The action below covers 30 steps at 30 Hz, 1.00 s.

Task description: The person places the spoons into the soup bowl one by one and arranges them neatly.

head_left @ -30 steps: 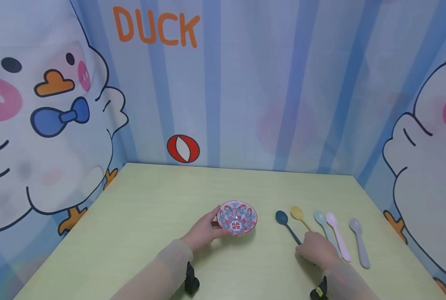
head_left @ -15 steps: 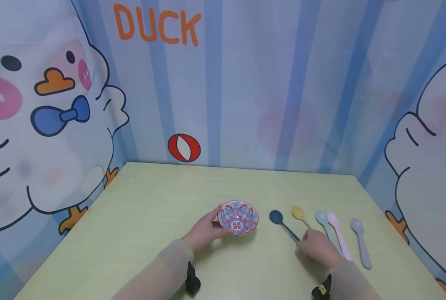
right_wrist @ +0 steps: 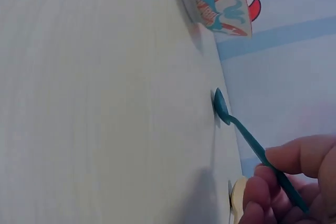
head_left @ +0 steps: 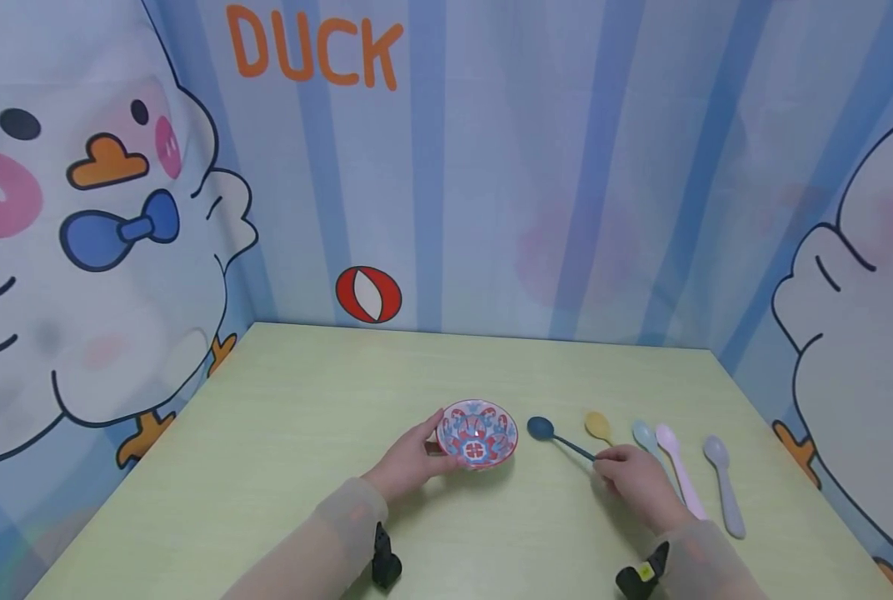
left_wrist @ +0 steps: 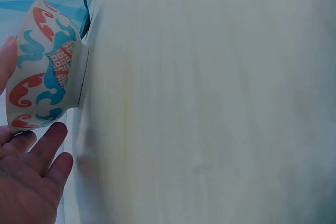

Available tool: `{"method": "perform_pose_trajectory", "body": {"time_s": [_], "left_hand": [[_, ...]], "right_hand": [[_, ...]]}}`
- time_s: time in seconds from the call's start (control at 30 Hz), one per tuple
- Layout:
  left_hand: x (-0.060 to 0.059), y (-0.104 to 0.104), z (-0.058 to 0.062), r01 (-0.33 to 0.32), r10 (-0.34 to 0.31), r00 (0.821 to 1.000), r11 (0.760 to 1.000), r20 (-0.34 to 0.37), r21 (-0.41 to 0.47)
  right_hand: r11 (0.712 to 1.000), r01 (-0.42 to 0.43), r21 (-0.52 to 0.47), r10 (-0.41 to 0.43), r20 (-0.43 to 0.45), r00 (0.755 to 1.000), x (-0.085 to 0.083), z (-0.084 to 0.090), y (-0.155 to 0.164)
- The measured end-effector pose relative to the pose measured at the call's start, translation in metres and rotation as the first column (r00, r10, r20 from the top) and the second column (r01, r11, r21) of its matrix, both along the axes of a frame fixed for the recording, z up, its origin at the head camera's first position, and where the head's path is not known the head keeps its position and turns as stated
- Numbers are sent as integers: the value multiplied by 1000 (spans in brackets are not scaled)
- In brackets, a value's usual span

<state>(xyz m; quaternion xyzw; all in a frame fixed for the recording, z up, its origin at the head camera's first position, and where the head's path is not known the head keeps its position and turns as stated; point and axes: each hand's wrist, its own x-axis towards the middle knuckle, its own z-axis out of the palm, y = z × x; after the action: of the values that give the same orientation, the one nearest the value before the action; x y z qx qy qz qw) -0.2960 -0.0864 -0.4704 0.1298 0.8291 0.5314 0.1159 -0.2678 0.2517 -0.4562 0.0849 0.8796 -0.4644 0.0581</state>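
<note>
A small bowl [head_left: 477,434] with a red and blue pattern stands on the pale green table [head_left: 304,433]. My left hand [head_left: 411,463] holds it by its left side, thumb at the rim; in the left wrist view the bowl [left_wrist: 44,66] sits against my fingers [left_wrist: 39,150]. My right hand [head_left: 630,480] pinches the handle of a dark blue spoon [head_left: 559,437], whose head lies just right of the bowl. The right wrist view shows the spoon [right_wrist: 247,135] between thumb and fingers [right_wrist: 294,156], with the bowl [right_wrist: 218,1] beyond it.
To the right lie a yellow spoon [head_left: 598,426], a light blue spoon [head_left: 644,437], a pink spoon [head_left: 676,471] and a grey spoon [head_left: 724,492] in a row. Printed cartoon walls close in the table at the back and both sides.
My right hand has taken up the dark blue spoon's handle and swung its head leftward, closer to the bowl. The left hand and the bowl have stayed put.
</note>
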Motion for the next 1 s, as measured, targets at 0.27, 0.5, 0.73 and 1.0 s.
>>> {"method": "perform_pose_trajectory", "body": {"time_s": [0.27,0.5,0.73,1.0], "left_hand": [[0,0,0,-9,10,1000,1000,6,-3],[0,0,-1,-12,12,1000,1000,2,-9],[-1,-1,-1,-9,9,1000,1000,10,-2],[-1,0,0,-4,4,1000,1000,14,5]], "right_hand": [[893,133,-430,-148,-1,989,-2,3,-8],[718,222,-659,-256,46,966,-5,5,-17],[663,208,-720,-298,1,954,-12,10,-27],[649,238,-722,-384,-42,922,-25,15,-28]]}}
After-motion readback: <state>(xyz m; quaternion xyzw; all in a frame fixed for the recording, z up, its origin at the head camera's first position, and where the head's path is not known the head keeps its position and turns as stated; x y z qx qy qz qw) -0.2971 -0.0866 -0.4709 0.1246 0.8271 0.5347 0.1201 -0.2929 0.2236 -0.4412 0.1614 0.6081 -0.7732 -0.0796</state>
